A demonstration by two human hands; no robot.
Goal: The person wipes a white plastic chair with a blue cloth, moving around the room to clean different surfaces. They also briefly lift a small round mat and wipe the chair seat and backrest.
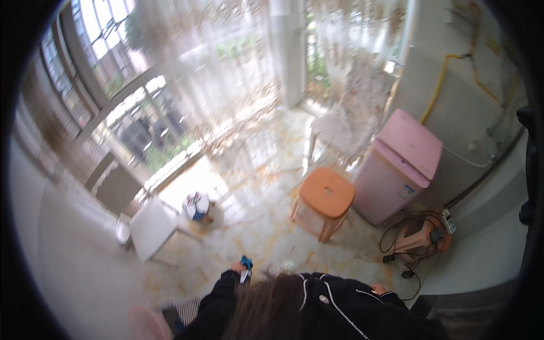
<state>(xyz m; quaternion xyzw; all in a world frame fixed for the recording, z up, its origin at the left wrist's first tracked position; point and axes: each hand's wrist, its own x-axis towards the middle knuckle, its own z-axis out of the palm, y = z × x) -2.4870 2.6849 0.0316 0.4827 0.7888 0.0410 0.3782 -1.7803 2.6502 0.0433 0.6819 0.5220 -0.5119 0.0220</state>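
Low in the head view, my left hand (237, 267) reaches forward from a black sleeve. Its fingers are closed around a small blue item (246, 262), too small and blurred to name. Something small and white (245, 276) shows beside the wrist. My right hand (378, 289) barely shows past the edge of my black jacket, and its fingers are too hidden to read. Nearest ahead of the hands is an orange plastic stool (327, 192) with a hole in its seat.
A white chair (152, 228) and a small round stool (196, 206) stand to the left. Right of the orange stool is a pink washing machine (396, 170). Black cables (416, 262) tangle over another low stool (422, 241). Sheer curtains (221, 62) hang along the windows.
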